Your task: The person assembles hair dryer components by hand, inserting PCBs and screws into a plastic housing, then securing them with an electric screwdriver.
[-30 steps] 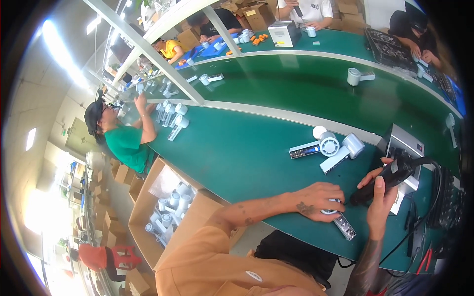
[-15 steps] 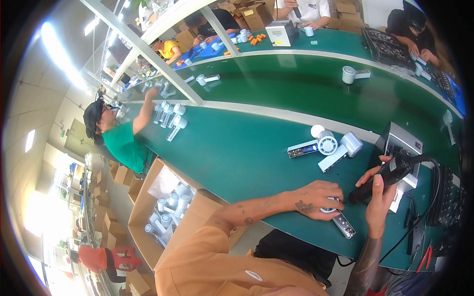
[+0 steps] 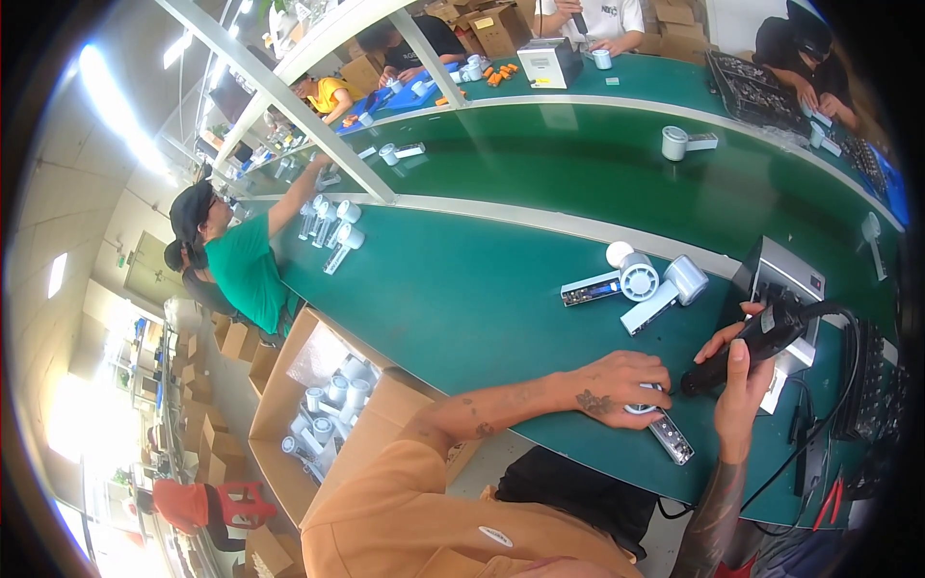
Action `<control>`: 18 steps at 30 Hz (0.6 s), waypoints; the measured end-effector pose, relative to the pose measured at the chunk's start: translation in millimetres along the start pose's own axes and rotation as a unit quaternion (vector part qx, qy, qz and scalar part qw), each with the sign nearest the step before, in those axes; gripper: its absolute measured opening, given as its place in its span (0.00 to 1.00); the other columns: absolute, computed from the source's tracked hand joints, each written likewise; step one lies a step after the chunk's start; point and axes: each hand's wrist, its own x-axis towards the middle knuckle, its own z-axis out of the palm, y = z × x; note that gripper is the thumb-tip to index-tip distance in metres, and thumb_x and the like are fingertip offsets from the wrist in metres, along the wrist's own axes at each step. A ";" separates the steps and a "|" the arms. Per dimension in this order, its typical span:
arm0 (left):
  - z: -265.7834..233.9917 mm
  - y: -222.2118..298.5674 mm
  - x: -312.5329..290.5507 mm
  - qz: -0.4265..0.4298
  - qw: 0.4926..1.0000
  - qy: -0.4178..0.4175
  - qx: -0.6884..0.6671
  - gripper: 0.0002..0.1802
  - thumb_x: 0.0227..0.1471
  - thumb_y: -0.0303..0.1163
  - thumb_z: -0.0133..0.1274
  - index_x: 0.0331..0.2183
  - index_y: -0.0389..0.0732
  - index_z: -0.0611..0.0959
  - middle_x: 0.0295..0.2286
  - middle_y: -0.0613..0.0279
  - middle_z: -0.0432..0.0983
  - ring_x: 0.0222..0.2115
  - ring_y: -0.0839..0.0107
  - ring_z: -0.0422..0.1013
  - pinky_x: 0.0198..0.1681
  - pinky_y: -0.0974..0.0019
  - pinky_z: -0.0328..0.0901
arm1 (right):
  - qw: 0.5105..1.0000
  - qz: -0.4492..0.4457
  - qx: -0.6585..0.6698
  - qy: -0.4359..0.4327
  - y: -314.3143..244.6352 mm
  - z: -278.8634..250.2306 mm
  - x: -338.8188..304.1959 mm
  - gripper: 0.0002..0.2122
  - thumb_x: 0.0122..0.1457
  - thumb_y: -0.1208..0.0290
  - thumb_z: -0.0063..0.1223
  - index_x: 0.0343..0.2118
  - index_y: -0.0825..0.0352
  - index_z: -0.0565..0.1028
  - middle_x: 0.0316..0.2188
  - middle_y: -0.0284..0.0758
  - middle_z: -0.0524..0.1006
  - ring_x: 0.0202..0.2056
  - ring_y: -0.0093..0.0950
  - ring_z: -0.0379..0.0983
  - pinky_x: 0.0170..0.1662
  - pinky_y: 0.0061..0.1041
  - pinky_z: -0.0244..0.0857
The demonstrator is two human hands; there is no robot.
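My left hand (image 3: 624, 389) is closed over the round head of a pale grey handheld fan, pressing it to the green bench. The fan's handle (image 3: 672, 438) points toward me, its opened side showing a circuit board and small parts. In my right hand (image 3: 738, 390) is a black electric screwdriver (image 3: 747, 352), tilted with its front end low, just right of my left fingers. Whether its bit touches the fan cannot be seen. Beyond my hands lie two more handheld fans, one with an open handle (image 3: 593, 289), the other with a plain handle (image 3: 650, 313).
A silver box-shaped machine (image 3: 785, 275) stands right of my hands, beside the screwdriver's cable (image 3: 856, 361). Red-handled pliers (image 3: 831, 503) lie at the near right. A carton (image 3: 275, 424) of fans is at left. Several co-workers sit or stand along the green conveyor (image 3: 578, 159).
Fans on the conveyor have slid slightly left. The green-shirted co-worker has shifted, arm reaching farther over the belt, and another person shows behind. My hands and the screwdriver look almost still.
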 end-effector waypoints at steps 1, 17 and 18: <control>-0.1 -0.2 0.5 -0.001 1.000 -0.007 -0.001 0.09 0.46 0.29 0.62 0.33 0.40 0.83 0.32 0.61 0.73 0.31 0.61 0.72 0.30 0.61 0.68 | 1.000 0.000 0.002 0.000 0.2 -0.9 -0.1 0.26 0.66 0.55 0.49 0.55 0.72 0.61 0.26 0.33 0.73 0.29 0.23 0.71 0.36 0.23 0.64; 1.2 -0.8 0.1 0.001 1.000 0.007 0.001 0.07 0.47 0.32 0.61 0.31 0.42 0.81 0.30 0.62 0.71 0.29 0.62 0.70 0.30 0.60 0.67 | 1.000 -0.003 0.005 -0.009 0.2 -0.8 0.1 0.24 0.66 0.58 0.48 0.56 0.72 0.60 0.26 0.33 0.72 0.29 0.23 0.71 0.37 0.23 0.65; 1.5 -1.2 0.0 0.001 1.000 0.007 0.002 0.07 0.47 0.32 0.61 0.30 0.42 0.81 0.30 0.62 0.71 0.29 0.62 0.70 0.30 0.60 0.67 | 1.000 -0.002 0.006 -0.010 0.3 -1.0 0.3 0.24 0.66 0.58 0.48 0.56 0.72 0.60 0.26 0.33 0.72 0.29 0.23 0.71 0.37 0.23 0.65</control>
